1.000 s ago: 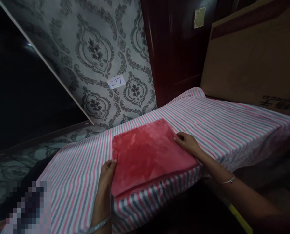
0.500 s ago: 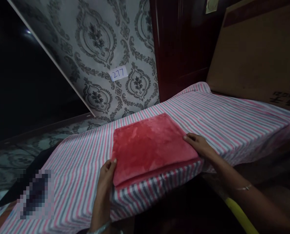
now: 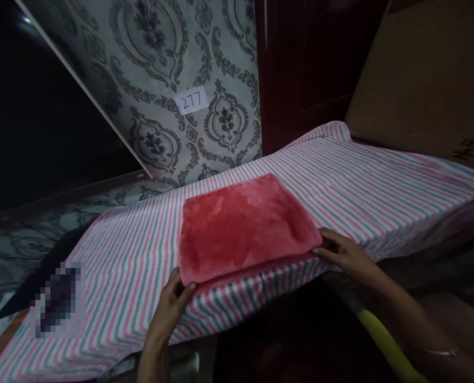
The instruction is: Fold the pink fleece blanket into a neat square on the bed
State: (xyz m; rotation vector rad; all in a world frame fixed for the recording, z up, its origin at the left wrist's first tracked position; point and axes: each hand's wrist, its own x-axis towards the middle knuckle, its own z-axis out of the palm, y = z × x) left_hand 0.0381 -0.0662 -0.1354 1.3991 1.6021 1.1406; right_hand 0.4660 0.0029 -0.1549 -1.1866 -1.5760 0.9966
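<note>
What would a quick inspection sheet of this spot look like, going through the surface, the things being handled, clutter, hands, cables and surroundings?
Surface: striped sheet in pink, grey and white, draped over a raised flat top.
Things in hand: folded red plush cloth, lying flat near the front edge.
Clutter: nothing seen on the sheet beside the cloth.
Hands: left hand at the cloth's near left corner, fingers curled at its edge; right hand touching the near right corner.
Cables: nothing seen.
Surroundings: patterned wall panel with a paper label reading 277; dark red wooden door; cardboard sheet behind; dim light.
</note>
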